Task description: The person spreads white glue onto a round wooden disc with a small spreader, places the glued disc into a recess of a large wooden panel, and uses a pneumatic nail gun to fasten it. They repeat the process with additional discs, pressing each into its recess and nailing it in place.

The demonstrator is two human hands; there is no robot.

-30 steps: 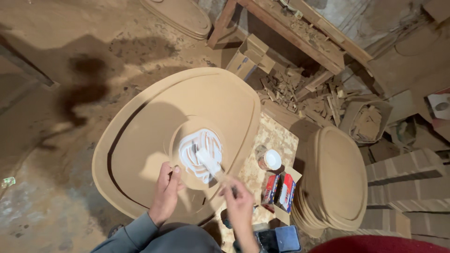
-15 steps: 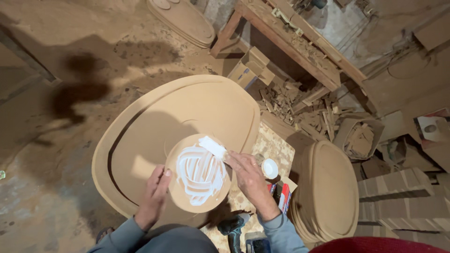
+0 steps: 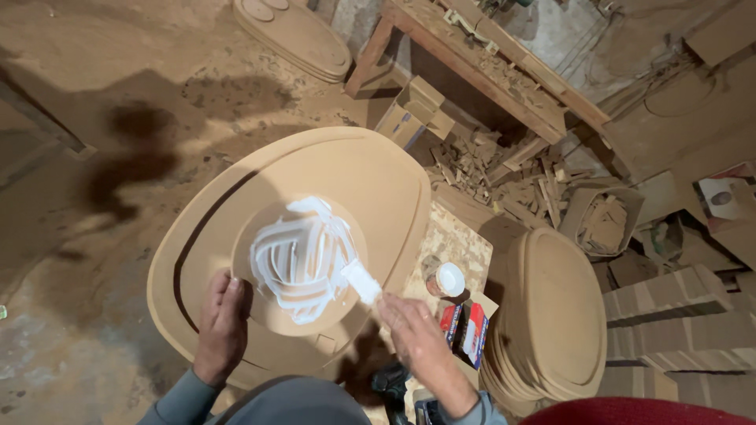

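Gripping spreader (image 3: 361, 281) | right hand (image 3: 416, 330) | blade pointing up-left across glue (image 3: 301, 256)

A dusty, sawdust-strewn floor (image 3: 94, 102) fills the frame. At its centre lies a large rounded fibreboard panel (image 3: 378, 173). At lower right a stack of oval boards (image 3: 559, 307) rests on it; another stack (image 3: 295, 35) lies at top centre. Offcut scraps (image 3: 480, 165) are heaped at upper right, beside a wooden desk (image 3: 488, 67).

A stack of oval boards (image 3: 551, 315) stands at right, wood scraps (image 3: 504, 169) heaped beyond it beneath a workbench (image 3: 504, 75); more ovals (image 3: 295, 35) lie far left.
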